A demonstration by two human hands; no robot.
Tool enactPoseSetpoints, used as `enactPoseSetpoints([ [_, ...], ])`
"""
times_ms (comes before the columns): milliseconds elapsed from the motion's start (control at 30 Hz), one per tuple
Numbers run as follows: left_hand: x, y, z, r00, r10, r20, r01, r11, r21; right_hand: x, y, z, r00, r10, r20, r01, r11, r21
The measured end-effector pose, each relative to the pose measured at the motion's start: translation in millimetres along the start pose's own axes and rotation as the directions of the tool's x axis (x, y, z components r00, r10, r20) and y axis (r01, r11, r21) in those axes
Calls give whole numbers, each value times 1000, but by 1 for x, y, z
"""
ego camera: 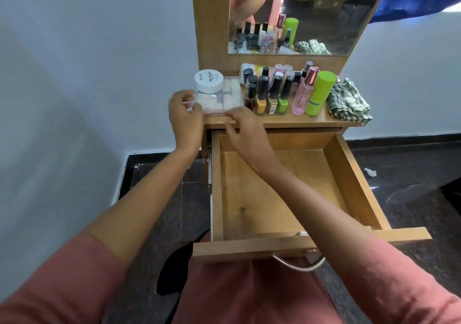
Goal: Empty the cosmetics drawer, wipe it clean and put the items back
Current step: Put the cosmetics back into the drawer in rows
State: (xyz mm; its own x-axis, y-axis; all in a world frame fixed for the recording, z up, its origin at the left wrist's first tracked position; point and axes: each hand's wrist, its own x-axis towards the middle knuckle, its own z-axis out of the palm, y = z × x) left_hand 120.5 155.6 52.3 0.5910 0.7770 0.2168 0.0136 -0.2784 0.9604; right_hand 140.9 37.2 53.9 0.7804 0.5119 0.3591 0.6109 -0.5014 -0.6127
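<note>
Danger is sitting on the clear box, which the left hand and the right hand are pinching at the front edge of the tabletop above the empty drawer: tilting it could be sending the loose white jar sliding off.

a home bedroom: wooden dressing table with mirror and cosmetics.

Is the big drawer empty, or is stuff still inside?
Empty, as far as it shows: the drawer is pulled out and only bare wood shows inside, though the right arm covers part.
</note>
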Motion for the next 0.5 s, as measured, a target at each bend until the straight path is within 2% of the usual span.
enactPoseSetpoints([
  [100, 32, -1, 5, 981, -192, 9, 192, 981, 29, 21, -8, 12, 999, -24, 42, 29, 991, -127],
  [167, 49, 1, 11, 944, -319, 90, 310, 946, 94, 34, -10, 19, 996, -7, 83, 25, 975, -223],
  [233, 62, 4, 14, 889, -407, 211, 397, 914, 89, 44, -9, 25, 992, 40, 123, -5, 962, -275],
  [333, 75, 9, 16, 814, -479, 330, 503, 864, 13, 50, -3, 29, 982, 70, 173, -5, 937, -349],
  [500, 87, 14, 20, 780, -512, 360, 556, 831, -22, 51, 4, 32, 978, 29, 208, 61, 909, -413],
])
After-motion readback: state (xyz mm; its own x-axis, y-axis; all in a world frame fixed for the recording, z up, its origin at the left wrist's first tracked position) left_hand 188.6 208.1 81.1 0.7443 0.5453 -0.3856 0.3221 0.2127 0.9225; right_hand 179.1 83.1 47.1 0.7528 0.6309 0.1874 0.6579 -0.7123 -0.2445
